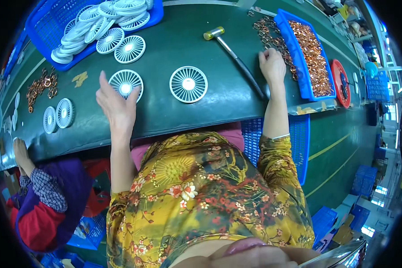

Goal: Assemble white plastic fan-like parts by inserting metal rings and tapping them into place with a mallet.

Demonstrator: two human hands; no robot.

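Observation:
My left hand [117, 107] is over the near edge of a round white fan grille [126, 77] lying on the table. Its thumb and forefinger are spread apart, the thumb overlapping the grille's near right edge. To the right, a second white grille [188, 84] lies flat by itself. My right hand [273, 66] is at the loose copper-coloured rings [272, 38], with fingertips curled together; whatever they pinch is too small to make out. Between the second grille and my right hand lies a hammer [236, 60] with a yellow-faced head and dark handle.
A blue basket [38, 33] heaped with white grilles stands at the far left. A blue tray [304, 87] of copper rings sits right, beside a red round dish [339, 80]. More rings [42, 87] and grilles [64, 113] lie left, near a co-worker's hand [21, 154].

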